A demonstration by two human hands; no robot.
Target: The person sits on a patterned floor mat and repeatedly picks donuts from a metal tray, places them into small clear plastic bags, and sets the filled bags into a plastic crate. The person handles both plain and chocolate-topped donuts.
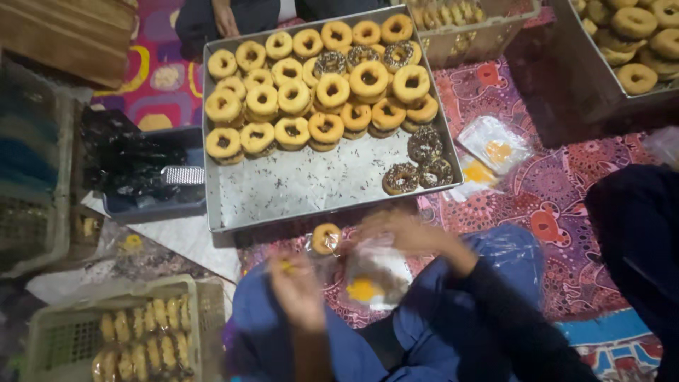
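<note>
I see a clear plastic bag (375, 272) with a yellow-orange printed patch between my hands, blurred; which hand grips it I cannot tell. Just left of it lies a doughnut wrapped in clear film (325, 239), near the metal tray's front edge. Right of the tray, on the patterned mat, lie two flat clear bags (493, 143) with yellow-orange patches, one overlapping the other. At lower left, a pale green crate (185, 293) holds what appear to be doughnuts packed in rows in clear bags (141, 339).
</note>
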